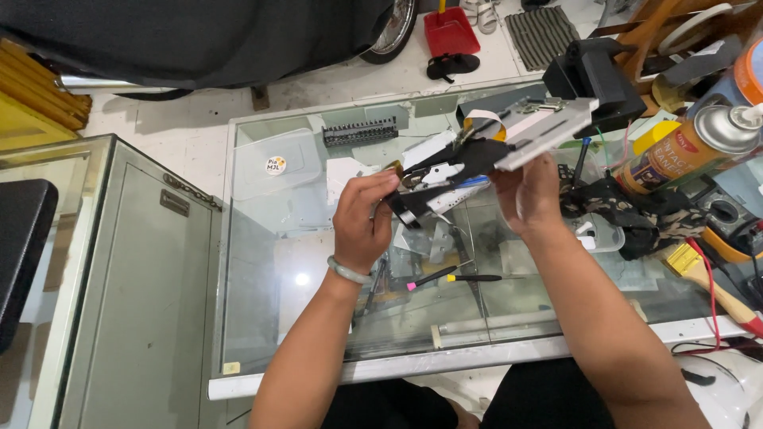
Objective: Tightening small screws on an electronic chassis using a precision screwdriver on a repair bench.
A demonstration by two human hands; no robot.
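— What is being held up in the middle of the frame?

— A long grey and black mechanism assembly (509, 139), tilting up toward the upper right, above the glass bench (262, 318).

— How are the hands gripping it?

— The right hand (531, 195) is supporting it from below, fingers closing around its underside. The left hand (364, 221) is pinching its lower left end, fingers narrowing onto a small black part.

— And what is lying around it?

— Just below, two screwdrivers (453, 278) are resting on the glass. A spray can (690, 151) is leaning at the right, a paintbrush (711, 287) is lying near the right edge, and a clear plastic lid (274, 163) is sitting upper left.
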